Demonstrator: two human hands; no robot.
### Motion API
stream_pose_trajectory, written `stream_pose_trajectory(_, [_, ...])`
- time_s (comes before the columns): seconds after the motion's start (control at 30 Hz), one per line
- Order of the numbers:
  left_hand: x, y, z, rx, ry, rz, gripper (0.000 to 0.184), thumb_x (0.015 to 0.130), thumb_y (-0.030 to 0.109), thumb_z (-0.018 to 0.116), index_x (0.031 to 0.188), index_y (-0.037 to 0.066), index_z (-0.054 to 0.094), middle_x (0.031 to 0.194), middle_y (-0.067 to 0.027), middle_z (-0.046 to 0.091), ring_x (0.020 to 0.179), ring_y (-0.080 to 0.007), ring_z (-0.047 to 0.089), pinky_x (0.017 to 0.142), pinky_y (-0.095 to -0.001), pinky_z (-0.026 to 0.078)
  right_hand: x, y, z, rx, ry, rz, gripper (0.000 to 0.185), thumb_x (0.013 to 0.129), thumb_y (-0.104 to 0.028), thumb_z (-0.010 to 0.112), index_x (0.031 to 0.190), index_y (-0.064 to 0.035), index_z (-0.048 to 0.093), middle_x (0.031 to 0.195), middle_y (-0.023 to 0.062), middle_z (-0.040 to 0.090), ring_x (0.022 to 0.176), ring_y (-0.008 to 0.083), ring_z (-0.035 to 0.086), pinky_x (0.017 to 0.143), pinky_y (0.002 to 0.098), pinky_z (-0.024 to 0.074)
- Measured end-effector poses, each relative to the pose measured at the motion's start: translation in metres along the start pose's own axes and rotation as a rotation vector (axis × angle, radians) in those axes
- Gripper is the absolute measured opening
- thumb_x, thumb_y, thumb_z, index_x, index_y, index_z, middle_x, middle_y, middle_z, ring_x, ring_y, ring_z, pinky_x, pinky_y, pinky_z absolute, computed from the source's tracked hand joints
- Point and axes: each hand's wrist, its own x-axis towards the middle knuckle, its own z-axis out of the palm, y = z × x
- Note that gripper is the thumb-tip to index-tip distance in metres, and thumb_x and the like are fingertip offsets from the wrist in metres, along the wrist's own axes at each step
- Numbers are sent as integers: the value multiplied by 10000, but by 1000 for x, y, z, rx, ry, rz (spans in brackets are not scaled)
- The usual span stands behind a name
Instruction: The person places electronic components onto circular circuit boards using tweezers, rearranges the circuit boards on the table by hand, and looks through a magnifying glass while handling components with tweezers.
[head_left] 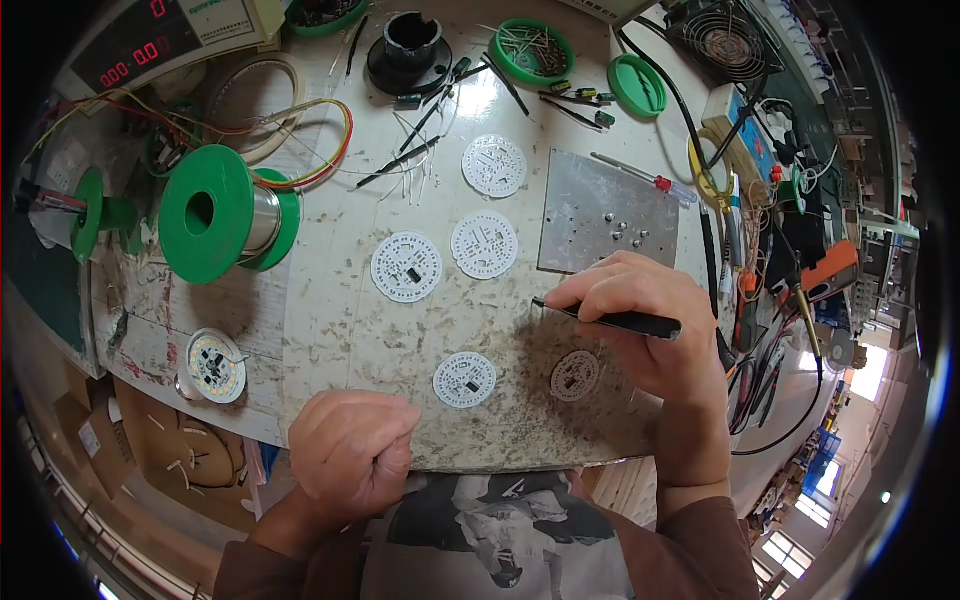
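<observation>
My right hand is closed around black tweezers, whose tip hangs above the table with a tiny part at it that is too small to name. Below that hand lies a round white circuit board in shadow. My left hand is curled into a fist at the table's front edge, and nothing shows in it. Between the hands sits another round board with a black chip. Farther back are a larger board with a chip and two more boards, one nearer and one farther.
A metal plate with solder blobs and a screwdriver lie back right. Left stands a green solder spool near an assembled lamp board. Green dishes, loose capacitors and a black stand are behind; a soldering iron is right.
</observation>
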Motion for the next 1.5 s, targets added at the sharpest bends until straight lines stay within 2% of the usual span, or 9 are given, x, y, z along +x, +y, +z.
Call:
stream_pose_trajectory(0.23, [0, -2, -2, -14, -8, 15, 164, 776, 40, 657, 931, 89, 635, 807, -30, 639, 725, -216, 666, 585, -315, 492, 7, 7, -4, 58, 26, -19, 243, 703, 53, 693, 890, -43, 570, 903, 100, 699, 779, 259, 659, 682, 322, 517])
stream_pose_trajectory(0.33, [0, -4, -2, -35, 8, 19, 158, 773, 44, 653, 924, 89, 644, 807, -29, 637, 716, -210, 665, 571, -309, 494, 16, 13, 4, 150, 226, -49, 197, 754, 42, 688, 901, -29, 578, 894, 129, 701, 748, 245, 655, 666, 319, 508])
stream_pose_trajectory(0.43, [-3, -7, 0, -44, 41, 30, 141, 777, 58, 646, 914, 90, 657, 803, -24, 635, 704, -200, 664, 551, -300, 493, 27, 13, 16, 129, 332, -51, 160, 793, 37, 670, 921, -14, 587, 886, 145, 696, 713, 233, 646, 646, 325, 505])
stream_pose_trajectory(0.63, [-4, -10, -1, -33, 67, 52, 113, 794, 110, 632, 896, 92, 678, 791, -10, 632, 682, -176, 660, 506, -282, 483, 45, 20, 28, -35, 250, -217, 204, 774, 49, 673, 960, 12, 598, 881, 125, 688, 688, 257, 649, 608, 320, 507])
stream_pose_trajectory(1.07, [-5, -11, 0, -57, 87, 58, 111, 806, 121, 633, 892, 100, 700, 737, 14, 625, 632, -142, 649, 473, -253, 469, 52, 21, 32, -91, 178, -225, 222, 732, 60, 690, 903, 23, 553, 817, 137, 673, 672, 276, 655, 550, 336, 500])
stream_pose_trajectory(1.5, [-5, -12, 1, -53, 102, 70, 108, 811, 116, 631, 894, 92, 696, 743, 8, 628, 634, -142, 649, 473, -252, 472, 52, 22, 33, -69, 174, -194, 188, 739, 41, 689, 899, 3, 598, 834, 126, 669, 705, 265, 657, 574, 317, 491])
